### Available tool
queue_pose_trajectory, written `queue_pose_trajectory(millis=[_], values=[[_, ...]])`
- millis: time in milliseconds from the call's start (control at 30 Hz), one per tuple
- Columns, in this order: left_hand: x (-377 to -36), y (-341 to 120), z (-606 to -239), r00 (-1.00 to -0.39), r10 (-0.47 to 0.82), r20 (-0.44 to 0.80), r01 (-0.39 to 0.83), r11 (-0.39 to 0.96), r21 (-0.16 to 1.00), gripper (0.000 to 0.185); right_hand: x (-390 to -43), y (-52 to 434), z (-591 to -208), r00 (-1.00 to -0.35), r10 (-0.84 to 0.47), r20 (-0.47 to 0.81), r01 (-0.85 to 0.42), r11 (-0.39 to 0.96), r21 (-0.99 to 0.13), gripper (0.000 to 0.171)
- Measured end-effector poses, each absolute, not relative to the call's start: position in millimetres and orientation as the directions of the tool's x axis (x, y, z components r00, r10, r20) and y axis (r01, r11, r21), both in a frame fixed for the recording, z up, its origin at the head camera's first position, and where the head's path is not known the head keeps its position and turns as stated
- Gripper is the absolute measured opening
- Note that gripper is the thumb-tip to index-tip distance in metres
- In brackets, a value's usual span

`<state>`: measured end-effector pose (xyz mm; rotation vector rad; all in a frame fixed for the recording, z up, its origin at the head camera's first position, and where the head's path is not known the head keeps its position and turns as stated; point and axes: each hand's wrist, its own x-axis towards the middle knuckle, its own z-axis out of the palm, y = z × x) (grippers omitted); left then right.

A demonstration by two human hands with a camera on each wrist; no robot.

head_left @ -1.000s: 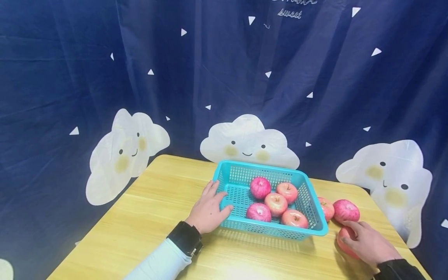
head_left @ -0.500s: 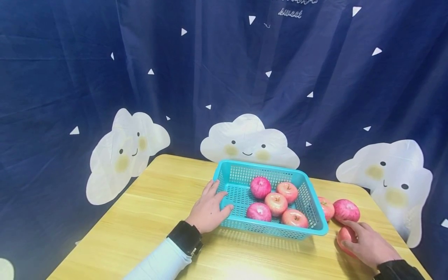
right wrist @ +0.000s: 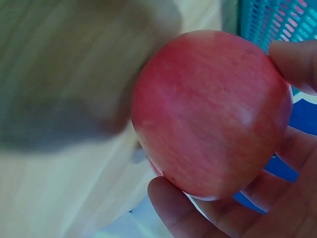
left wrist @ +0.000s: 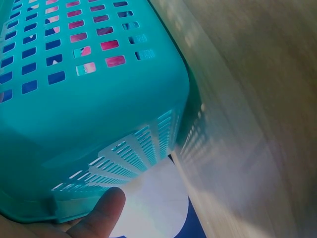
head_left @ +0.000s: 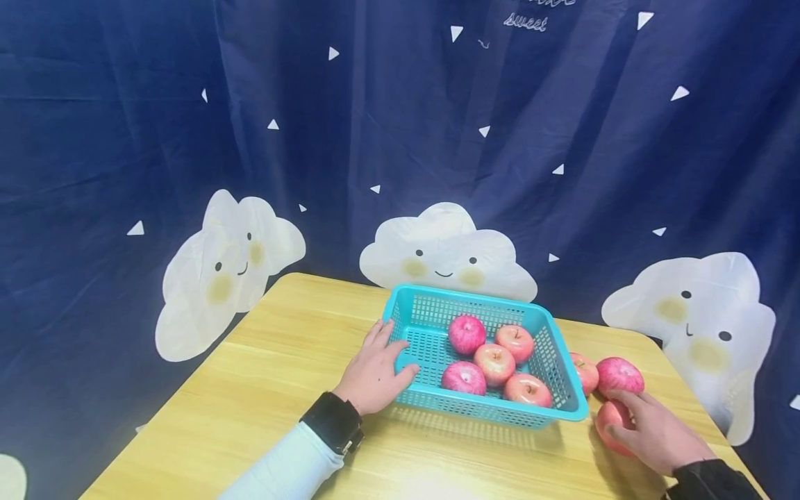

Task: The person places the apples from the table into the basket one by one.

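Observation:
In the head view, my left hand [head_left: 373, 368] holds the left rim of a turquoise plastic basket [head_left: 475, 408], its thumb and a finger reaching over the inner side. The left wrist view shows a fingertip [left wrist: 111, 206] outside the basket wall [left wrist: 89, 114]. Several red and pink apples sit in the basket, among them a pale red apple [head_left: 494, 365]. Right of it, my right hand [head_left: 662, 432] grips a red apple [head_left: 612, 425]. The right wrist view has the thumb on one side of this apple [right wrist: 213, 114] and fingers on the other.
Two more apples lie beyond my right hand: a pink apple [head_left: 620, 376] and a paler apple [head_left: 585, 373] partly hidden by the basket. The wooden table [head_left: 250, 396] has its back edge near a dark blue curtain [head_left: 425, 104] with cloud prints.
The apple in my right hand has shifted slightly left, with the fingers following. My left hand keeps its place on the basket. The head view has moved very slightly.

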<state>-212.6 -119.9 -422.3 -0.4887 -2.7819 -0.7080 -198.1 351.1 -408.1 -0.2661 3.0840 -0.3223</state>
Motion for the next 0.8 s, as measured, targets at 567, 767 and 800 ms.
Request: queue_pose_trajectory(millis=[567, 767, 800], values=[[-214, -118, -420, -0.923, 0.259, 0.283, 0.363, 0.828, 0.427, 0.059, -212, 329, -352, -0.943, -0.298, 0.146, -0.318, 0.938, -0.140, 0.060], [-213, -119, -421, -0.919, 0.253, 0.301, 0.368, 0.822, 0.434, 0.058, -221, 309, -327, -0.919, -0.348, 0.183, -0.372, 0.921, -0.117, 0.060], [-213, -119, -421, -0.920, 0.251, 0.300, 0.367, 0.822, 0.435, 0.058, -223, 305, -323, -0.919, -0.352, 0.178, -0.375, 0.919, -0.119, 0.060]])
